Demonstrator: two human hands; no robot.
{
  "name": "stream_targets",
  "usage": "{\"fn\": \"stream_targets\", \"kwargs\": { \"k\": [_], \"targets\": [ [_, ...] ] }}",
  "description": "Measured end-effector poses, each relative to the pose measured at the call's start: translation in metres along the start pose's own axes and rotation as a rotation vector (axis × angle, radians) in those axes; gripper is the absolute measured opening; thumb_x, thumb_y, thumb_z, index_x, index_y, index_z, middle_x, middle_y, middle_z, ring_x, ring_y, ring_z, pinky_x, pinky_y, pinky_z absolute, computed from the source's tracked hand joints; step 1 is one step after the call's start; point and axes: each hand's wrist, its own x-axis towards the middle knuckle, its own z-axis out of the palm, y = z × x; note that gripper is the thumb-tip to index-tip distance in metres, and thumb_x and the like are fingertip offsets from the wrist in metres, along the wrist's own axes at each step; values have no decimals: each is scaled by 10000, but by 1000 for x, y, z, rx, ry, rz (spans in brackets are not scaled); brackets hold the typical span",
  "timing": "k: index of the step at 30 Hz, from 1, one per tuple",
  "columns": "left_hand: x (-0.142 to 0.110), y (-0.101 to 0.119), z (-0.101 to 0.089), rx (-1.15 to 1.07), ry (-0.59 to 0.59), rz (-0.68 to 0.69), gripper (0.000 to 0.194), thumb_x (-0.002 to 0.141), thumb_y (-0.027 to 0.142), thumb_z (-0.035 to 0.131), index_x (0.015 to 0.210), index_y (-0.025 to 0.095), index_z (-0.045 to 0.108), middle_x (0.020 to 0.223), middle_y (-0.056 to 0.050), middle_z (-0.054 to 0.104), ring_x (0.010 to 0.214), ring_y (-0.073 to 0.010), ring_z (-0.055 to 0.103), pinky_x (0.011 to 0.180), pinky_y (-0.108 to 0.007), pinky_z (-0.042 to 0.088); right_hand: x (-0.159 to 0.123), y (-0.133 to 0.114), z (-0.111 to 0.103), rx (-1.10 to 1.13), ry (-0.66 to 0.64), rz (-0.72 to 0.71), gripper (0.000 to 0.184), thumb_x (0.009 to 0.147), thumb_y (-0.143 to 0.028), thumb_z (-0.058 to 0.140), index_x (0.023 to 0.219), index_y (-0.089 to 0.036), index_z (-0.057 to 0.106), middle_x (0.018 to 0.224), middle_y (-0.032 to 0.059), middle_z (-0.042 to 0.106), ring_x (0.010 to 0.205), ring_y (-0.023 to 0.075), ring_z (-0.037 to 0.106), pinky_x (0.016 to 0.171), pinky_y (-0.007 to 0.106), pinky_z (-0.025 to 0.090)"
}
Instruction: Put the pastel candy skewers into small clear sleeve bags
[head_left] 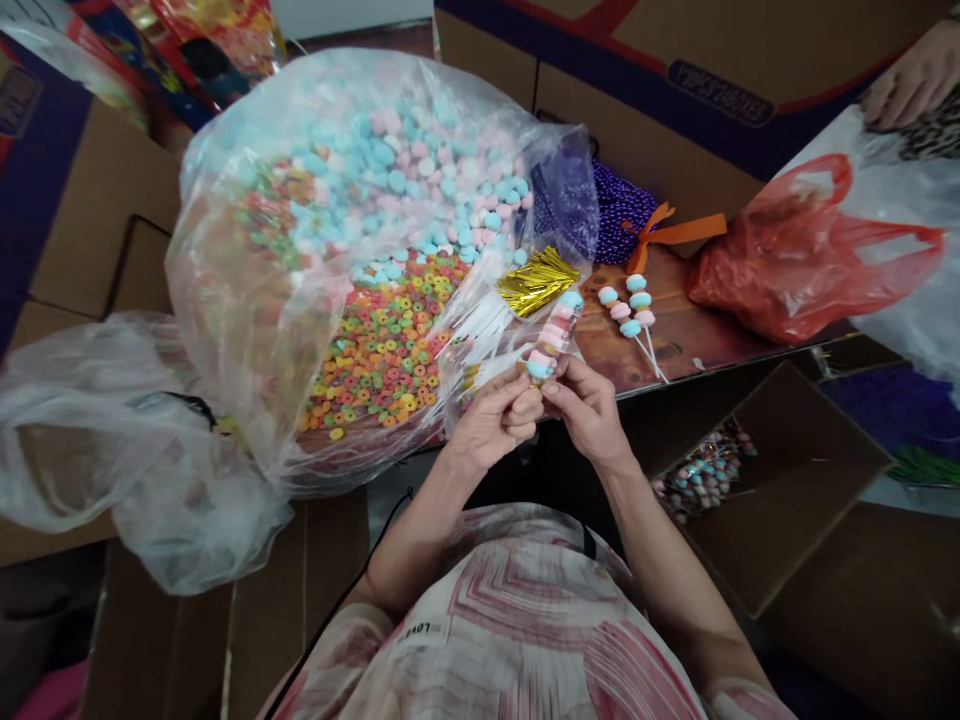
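A candy skewer [553,338] in a clear wrapper stands up between my two hands, its pink, white and blue pieces stacked in a row. My left hand [496,418] is closed around its lower end. From the other side, the fingers of my right hand [589,402] pinch the wrapper at the same spot. A bit of gold shows there, perhaps a twist tie, though my fingers mostly hide it. Just beyond lies a bundle of gold twist ties [538,280], beside white sticks [484,325]. Two unwrapped candy skewers [637,312] rest on the table to the right.
A big clear bag holds pink and blue candies [420,160] and ring-shaped candies [382,350]. Purple beads [626,210] and a red plastic bag [795,265] lie right. Below, a cardboard box [795,480] contains finished-looking skewers [705,470]. Another person's hand [919,75] is at upper right.
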Motion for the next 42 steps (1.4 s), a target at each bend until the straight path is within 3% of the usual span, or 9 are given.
{"fn": "stream_targets", "kwargs": {
  "k": [3,7,10,13,17,23,29,36,42],
  "targets": [
    [1,0,-2,72,-33,-16,314,792,265,828,801,174,528,543,97,402,423,-20,224,385,-108,151,2,-5,-3,-207,-40,-131,255,918,-423,671,828,-228,534,794,-4,516,691,153,456,650,297,426],
    [8,-18,-5,308,158,329,336,819,405,815,892,199,560,593,76,520,461,-39,335,433,-124,257,4,1,2,-486,82,-281,94,952,-305,560,908,-235,515,796,-1,514,732,174,487,689,319,428],
    [11,-32,-9,513,241,529,276,864,440,761,918,192,653,755,26,633,652,-78,539,612,-167,452,4,7,1,-538,126,-264,34,944,-256,524,967,-231,530,820,2,541,734,173,507,689,317,440],
    [10,-34,-11,604,255,597,250,839,403,789,930,177,731,888,-10,703,804,-108,610,765,-203,499,4,7,-3,-507,90,-196,42,938,-255,542,965,-228,560,789,-10,579,709,165,531,665,302,453],
    [13,-23,-10,343,255,388,274,741,347,876,851,155,716,605,61,527,510,-37,411,489,-153,339,0,3,-6,-439,59,-127,139,998,-304,532,883,-232,561,652,-44,559,575,137,527,560,268,443],
    [19,-6,-2,-83,246,16,267,726,98,849,715,130,585,580,92,418,435,8,335,393,-92,220,-3,2,-10,-763,91,-588,256,1026,-174,473,1041,-235,721,1048,80,747,981,198,710,849,343,569],
    [13,-12,5,-145,222,-32,280,735,96,846,756,149,572,613,80,487,444,3,389,396,-86,242,5,9,-12,-906,178,-819,162,1004,-173,563,955,-224,708,888,69,737,840,191,692,776,323,561],
    [20,-23,5,-59,220,107,306,670,183,911,799,169,634,648,70,603,530,-37,535,525,-138,425,2,17,4,-862,331,-579,189,1021,-212,491,846,-223,562,779,33,619,701,171,579,664,312,474],
    [25,-22,5,-25,276,105,288,656,174,916,747,143,645,628,64,610,536,-34,544,545,-147,424,-3,11,2,-744,293,-496,143,996,-204,537,869,-227,599,810,19,652,735,171,617,698,314,507]
  ]
}}
